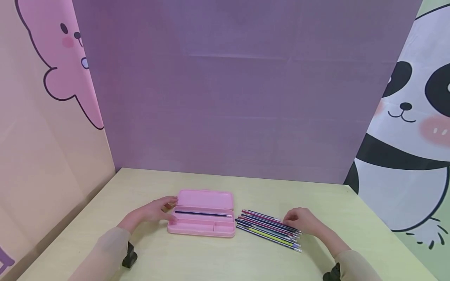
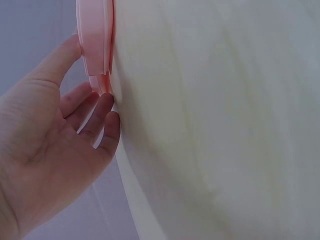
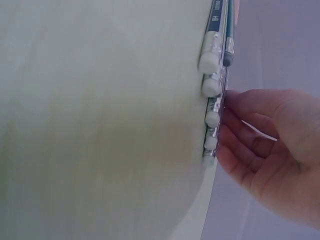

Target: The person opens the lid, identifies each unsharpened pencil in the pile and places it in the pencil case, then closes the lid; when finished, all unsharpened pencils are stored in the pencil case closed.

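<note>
Pink pencil case (image 1: 191, 227), open on table (image 1: 211, 257), one dark pencil (image 1: 202, 213) inside; left hand (image 1: 156, 210), fingers relaxed, touching its left end; eraser-tipped pencils (image 1: 268, 229) beside its right end; right hand (image 1: 303, 219) curled at them, grip unclear.

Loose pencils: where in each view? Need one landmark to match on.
Head: loose pencils right of the pink case, by the right hand.
Left wrist: not in it.
Right wrist: upper part, right of centre, eraser ends toward the camera.
Shared landmark: the pale tabletop, in all three.
</note>
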{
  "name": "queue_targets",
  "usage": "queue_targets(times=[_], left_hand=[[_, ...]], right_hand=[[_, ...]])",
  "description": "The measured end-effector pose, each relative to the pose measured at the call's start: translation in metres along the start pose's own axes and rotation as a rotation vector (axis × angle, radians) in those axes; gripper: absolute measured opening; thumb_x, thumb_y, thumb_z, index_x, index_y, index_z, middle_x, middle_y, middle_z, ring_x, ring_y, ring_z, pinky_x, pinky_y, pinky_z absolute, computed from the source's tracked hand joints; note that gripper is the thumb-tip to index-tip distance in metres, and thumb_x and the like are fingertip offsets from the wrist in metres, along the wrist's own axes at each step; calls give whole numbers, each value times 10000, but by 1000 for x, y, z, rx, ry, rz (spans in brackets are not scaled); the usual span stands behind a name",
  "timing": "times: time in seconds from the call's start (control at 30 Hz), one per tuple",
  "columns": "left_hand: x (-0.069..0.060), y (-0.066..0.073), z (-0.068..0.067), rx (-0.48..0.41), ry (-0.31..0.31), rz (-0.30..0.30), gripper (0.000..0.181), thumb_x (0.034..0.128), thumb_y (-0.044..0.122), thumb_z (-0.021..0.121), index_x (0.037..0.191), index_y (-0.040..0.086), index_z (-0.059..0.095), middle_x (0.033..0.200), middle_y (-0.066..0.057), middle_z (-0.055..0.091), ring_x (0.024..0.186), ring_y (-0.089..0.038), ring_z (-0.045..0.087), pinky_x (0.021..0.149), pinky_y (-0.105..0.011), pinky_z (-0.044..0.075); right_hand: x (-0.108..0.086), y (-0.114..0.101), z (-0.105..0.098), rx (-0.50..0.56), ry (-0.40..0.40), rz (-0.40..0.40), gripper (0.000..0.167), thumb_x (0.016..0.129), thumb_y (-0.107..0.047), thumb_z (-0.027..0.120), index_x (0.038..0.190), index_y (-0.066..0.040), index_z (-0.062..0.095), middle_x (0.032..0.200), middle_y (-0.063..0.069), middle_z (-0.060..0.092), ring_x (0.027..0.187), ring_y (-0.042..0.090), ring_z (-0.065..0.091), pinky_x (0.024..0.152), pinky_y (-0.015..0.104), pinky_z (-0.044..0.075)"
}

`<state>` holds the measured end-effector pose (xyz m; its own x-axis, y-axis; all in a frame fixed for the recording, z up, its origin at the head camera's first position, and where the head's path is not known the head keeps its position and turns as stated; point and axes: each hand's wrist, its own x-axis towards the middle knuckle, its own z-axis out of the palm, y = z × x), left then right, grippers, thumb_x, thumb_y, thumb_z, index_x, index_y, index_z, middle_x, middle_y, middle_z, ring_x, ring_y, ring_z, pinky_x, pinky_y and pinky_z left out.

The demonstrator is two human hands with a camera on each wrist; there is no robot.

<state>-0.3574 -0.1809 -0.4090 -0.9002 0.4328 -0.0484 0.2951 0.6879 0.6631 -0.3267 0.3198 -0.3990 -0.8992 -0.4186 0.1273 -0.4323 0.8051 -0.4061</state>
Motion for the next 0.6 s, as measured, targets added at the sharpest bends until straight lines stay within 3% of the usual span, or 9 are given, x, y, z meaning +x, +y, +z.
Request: queue_targets(times=[0.33, 0.6], left_hand=[[-2, 3, 0, 0, -7, 16, 771, 792, 303, 748, 1414, 36, 379, 1390, -170, 455, 1186, -344, 473, 1011, -525, 392], [-2, 4, -1, -10, 1, 7, 770, 791, 283, 750, 1418, 38, 375, 1396, -165, 452, 1191, -338, 472, 1013, -520, 394]], right_hand=[[3, 1, 1, -4, -1, -15, 36, 818, -59, 670, 830, -50, 702, 782, -2, 656, 698, 95, 572, 625, 239, 496], [5, 1, 3, -5, 1, -16, 78, 796, -137, 720, 833, -69, 722, 770, -28, 638, 680, 69, 568, 602, 220, 479]])
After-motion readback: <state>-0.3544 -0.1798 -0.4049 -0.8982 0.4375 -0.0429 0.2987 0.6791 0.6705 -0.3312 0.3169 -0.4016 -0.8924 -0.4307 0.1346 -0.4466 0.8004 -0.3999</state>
